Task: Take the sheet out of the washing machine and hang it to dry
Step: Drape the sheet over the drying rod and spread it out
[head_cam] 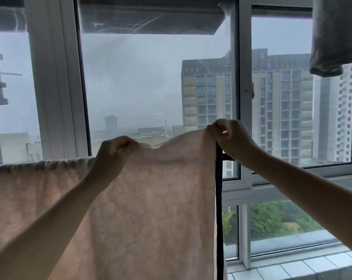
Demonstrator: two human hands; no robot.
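I see a white-framed window (pixel 245 98) filling the view, grey hazy sky beyond. A tall apartment block (pixel 207 91) stands at two o'clock, green trees (pixel 272 219) and a tiled sill (pixel 292 267) at four o'clock.

No text, label, brand or number can be read anywhere. The sheet (pixel 147 199) carries only a faint pattern (no lettering).

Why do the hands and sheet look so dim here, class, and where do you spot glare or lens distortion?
Head view: daylight through the window backlights everything, so the left hand, right hand and sheet look dim; pale streaks of glare cross the upper glass; the wide lens leans the window frames; the distance is hazy.
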